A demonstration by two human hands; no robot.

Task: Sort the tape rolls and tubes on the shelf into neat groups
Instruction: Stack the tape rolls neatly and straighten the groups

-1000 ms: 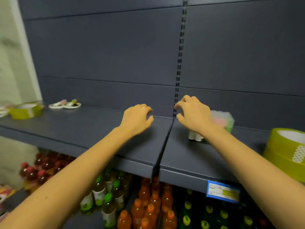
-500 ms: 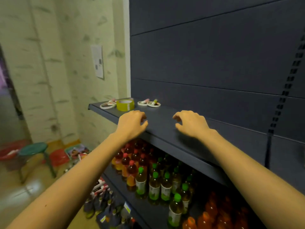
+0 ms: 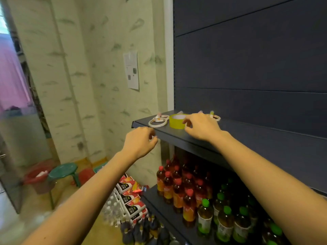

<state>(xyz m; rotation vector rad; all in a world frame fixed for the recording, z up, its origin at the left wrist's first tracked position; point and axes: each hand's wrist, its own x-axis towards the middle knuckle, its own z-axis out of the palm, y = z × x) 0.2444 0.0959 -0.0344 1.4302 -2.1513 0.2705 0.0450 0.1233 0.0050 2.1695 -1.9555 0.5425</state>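
Far left on the matte dark shelf (image 3: 178, 137), a squat yellow tape roll (image 3: 176, 121) sits beside flat white rings (image 3: 157, 122); the right hand (image 3: 202, 127), fingers loosely curled, seems to touch it, while the left hand (image 3: 139, 142) hovers curled, empty.

**Two hands at the tape shelf**

A dark shelf (image 3: 177, 137) sticks out from a dark wall. Near its left end stands a yellow tape roll (image 3: 177, 121). Flat white tape rings (image 3: 157, 123) lie just beside it on the left. Another white ring (image 3: 216, 117) lies on the right, partly hidden. A small tube (image 3: 211, 112) rests on that ring.

The right hand (image 3: 200, 127) is over the shelf. Its bent fingers (image 3: 185, 121) are right at the side of the yellow roll. I cannot tell if they touch it. The left hand (image 3: 139, 144) is in the air, just in front of the shelf edge. Its fingers are loosely bent and hold nothing.

Below stand bottles with red caps (image 3: 177, 188) and bottles with green caps (image 3: 223, 214). A green stool (image 3: 62, 171) stands on the floor.
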